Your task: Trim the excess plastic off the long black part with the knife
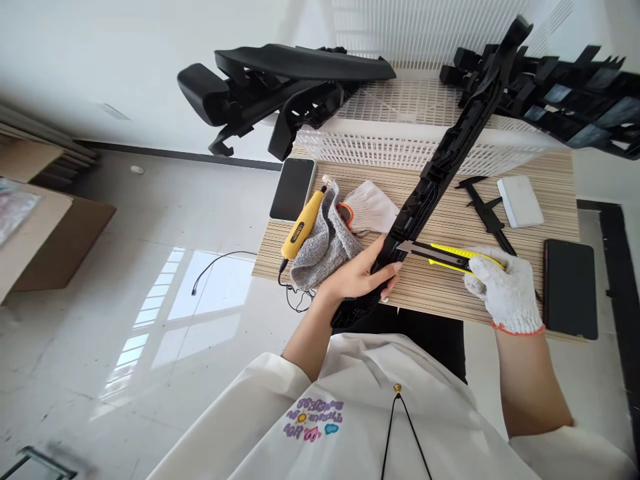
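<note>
My bare left hand (361, 272) is wrapped round the lower part of a long black plastic trim piece (440, 160). The piece slants from near my waist up to the right, over the edge of the basket. In my right hand (506, 283), which wears a white knit glove with an orange cuff, is a yellow utility knife (453, 257). Its blade is out and points left, with the tip at the trim piece just above my left fingers; whether it touches cannot be told. Below the blade lies the striped wooden table (440, 290).
A white plastic basket (370, 150) holds black plastic parts (300, 63). On the table are a yellow pen-shaped power tool (303, 225) with a cord, a grey cloth (327, 243), a white glove (373, 205), black calipers (486, 212), a white block (520, 201) and two phones (570, 288).
</note>
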A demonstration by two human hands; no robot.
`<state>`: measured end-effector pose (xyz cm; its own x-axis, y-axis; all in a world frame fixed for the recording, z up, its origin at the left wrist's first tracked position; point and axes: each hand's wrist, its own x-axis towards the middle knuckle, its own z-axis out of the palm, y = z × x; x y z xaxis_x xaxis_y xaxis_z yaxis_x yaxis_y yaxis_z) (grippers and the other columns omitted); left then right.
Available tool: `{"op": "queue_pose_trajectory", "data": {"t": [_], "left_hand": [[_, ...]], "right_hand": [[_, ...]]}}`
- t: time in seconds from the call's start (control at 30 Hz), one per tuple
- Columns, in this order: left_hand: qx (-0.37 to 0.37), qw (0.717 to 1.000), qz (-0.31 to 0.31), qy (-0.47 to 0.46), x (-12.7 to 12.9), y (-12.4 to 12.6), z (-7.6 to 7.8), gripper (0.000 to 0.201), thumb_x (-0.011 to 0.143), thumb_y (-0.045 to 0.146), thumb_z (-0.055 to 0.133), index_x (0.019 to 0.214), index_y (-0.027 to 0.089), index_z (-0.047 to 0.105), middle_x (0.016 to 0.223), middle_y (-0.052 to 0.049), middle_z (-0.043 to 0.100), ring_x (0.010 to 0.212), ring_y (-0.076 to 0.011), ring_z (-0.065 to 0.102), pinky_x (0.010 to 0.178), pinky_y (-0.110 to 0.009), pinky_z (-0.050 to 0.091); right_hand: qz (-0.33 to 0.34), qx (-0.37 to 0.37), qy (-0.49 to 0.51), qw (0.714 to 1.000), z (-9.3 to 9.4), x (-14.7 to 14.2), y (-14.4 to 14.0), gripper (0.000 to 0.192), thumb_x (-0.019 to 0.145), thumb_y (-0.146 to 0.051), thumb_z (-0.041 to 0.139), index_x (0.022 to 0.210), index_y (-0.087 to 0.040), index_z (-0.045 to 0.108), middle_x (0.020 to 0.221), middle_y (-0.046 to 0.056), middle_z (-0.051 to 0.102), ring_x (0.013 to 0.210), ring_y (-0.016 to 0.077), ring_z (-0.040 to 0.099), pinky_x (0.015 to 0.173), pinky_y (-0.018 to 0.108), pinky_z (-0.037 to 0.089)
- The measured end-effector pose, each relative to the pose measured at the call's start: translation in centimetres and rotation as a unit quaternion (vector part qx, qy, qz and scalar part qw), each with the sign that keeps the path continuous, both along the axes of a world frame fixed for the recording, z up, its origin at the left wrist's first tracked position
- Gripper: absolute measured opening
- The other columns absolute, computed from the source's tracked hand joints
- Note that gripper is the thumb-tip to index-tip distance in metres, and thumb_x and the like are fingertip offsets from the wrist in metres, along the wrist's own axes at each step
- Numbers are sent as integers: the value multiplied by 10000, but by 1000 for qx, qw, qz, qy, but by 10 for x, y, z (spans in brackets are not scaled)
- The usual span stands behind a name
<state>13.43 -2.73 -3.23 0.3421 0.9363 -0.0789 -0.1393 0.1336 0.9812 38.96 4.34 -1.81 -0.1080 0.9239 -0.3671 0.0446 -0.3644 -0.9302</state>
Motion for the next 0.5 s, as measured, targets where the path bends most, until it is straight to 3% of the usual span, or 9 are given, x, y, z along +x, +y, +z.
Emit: {"op": "queue_pose_trajectory", "data": {"t": [0.5], "left_hand": [[3,1000,23,-14,3,-2,-2,317,1018,452,582,1173,214,441,666,73,549,496,-94,549,522,-248,463]], "right_hand": [[42,22,-10,999,-1,3,-3,219,758,-293,772,891,-142,687,499,-60,461,430,87,394,419,268,279]]}}
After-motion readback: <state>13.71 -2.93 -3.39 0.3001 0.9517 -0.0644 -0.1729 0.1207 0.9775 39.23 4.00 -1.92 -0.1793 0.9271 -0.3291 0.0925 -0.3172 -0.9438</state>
